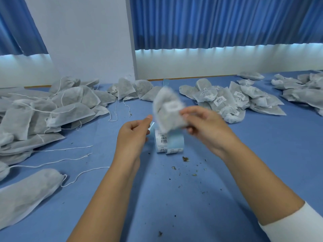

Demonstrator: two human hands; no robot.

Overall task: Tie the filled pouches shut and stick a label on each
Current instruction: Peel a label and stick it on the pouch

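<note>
1. Head view, the thing in hand: a pouch [167, 110] is held up in the middle of the frame, above the desk [174, 198] and just over the roll [166, 142] of labels. It is blurred, but a white label [172, 106] shows on its face.
2. Head view, how it will handle: the pouch looks like thin, soft fabric round loose dry filling, so it is probably light and floppy, with contents that shift. Its edges or gathered neck look the best places to hold it. A hard squeeze on the belly could force out bits like the crumbs [185, 158] lower on the desk.
3. Head view, right hand [201, 124]: it comes in from the lower right with the wrist raised. Its fingers curl behind the pouch's right edge and the thumb lies on the front, so it grips the pouch alone.
4. Head view, left hand [134, 131]: it is left of centre with the fingers curled and the thumb tip close to the pouch's left edge. I cannot tell whether it pinches anything.
5. Head view, stock: unlabelled pouches with loose strings [52, 109] are heaped at the left. Labelled pouches [232, 100] lie at the upper right, the likely place for this one.
</note>
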